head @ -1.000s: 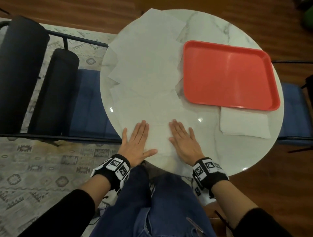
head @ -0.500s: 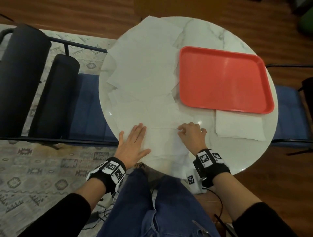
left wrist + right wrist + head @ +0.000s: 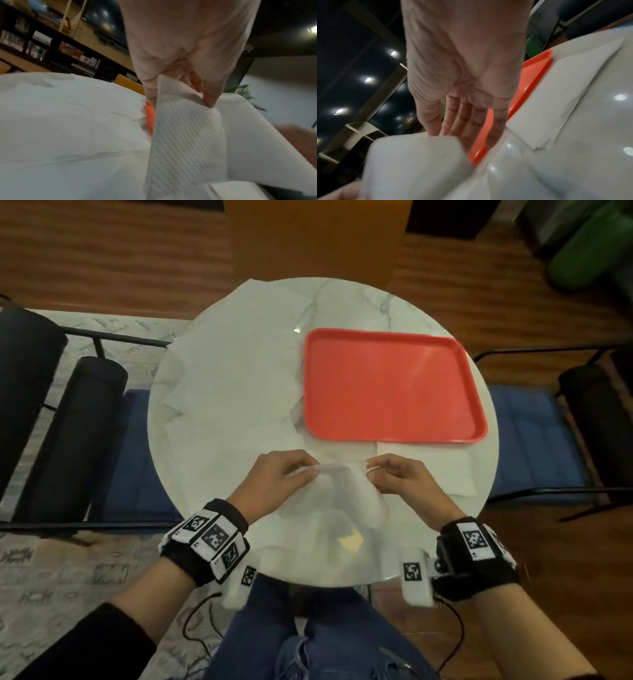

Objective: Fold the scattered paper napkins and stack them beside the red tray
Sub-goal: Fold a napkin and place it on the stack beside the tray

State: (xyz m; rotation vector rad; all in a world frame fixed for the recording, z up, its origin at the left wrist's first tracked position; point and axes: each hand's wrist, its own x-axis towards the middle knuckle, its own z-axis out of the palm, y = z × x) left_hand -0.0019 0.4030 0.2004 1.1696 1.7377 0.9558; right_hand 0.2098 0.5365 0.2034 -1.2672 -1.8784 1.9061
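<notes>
A white paper napkin (image 3: 342, 498) hangs lifted over the near part of the round marble table (image 3: 359, 302), blurred by motion. My left hand (image 3: 310, 472) pinches its upper left corner; in the left wrist view the thumb and fingers of that hand (image 3: 180, 100) clamp the embossed napkin (image 3: 188, 135). My right hand (image 3: 371, 469) pinches the upper right corner. The red tray (image 3: 394, 385) lies at the far right, empty. A folded napkin stack (image 3: 445, 470) sits against the tray's near edge. Several unfolded napkins (image 3: 233, 392) cover the table's left half.
Blue chair seats stand at the left (image 3: 126, 457) and the right (image 3: 534, 440) of the table, with black bolsters (image 3: 82, 419) at the far left. An orange-brown chair back (image 3: 318, 237) rises behind the table. A patterned rug lies on the wooden floor.
Both hands lay flat on the napkin a second ago. The right hand then curled at its edge, and now both hands pinch the napkin and have raised it off the table.
</notes>
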